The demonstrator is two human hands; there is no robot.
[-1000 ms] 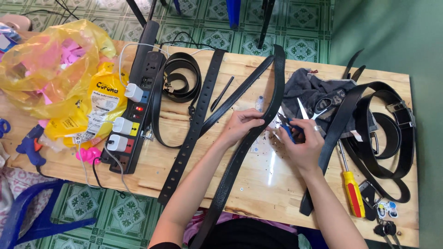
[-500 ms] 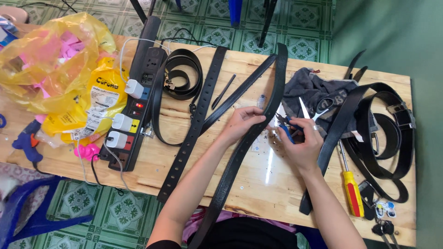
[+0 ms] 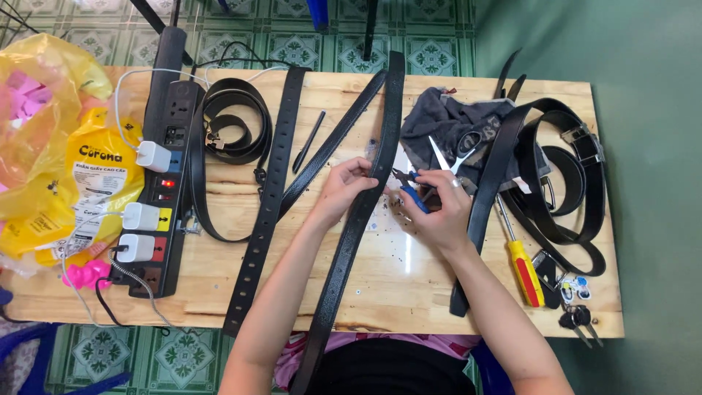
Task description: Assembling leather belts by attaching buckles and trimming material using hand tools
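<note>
My left hand (image 3: 344,186) pinches a long black textured belt (image 3: 357,227) that runs from the table's far edge down over the near edge to my lap. My right hand (image 3: 436,208) is closed around small blue-handled pliers (image 3: 409,190), whose jaws point at the belt's edge right beside my left fingers. Scissors (image 3: 452,153) lie open on a grey cloth (image 3: 446,124) just beyond my right hand.
On the wooden table (image 3: 395,289) lie more black belts, one with holes (image 3: 267,205), a coiled one (image 3: 235,128) and a tangle at right (image 3: 563,183). A black power strip with chargers (image 3: 157,190) and yellow bags (image 3: 58,153) sit left. A yellow-handled screwdriver (image 3: 521,256) and keys (image 3: 578,314) lie right.
The view has shifted slightly. Both hands stay at the same spot on the belt, with the pliers still at its edge.
</note>
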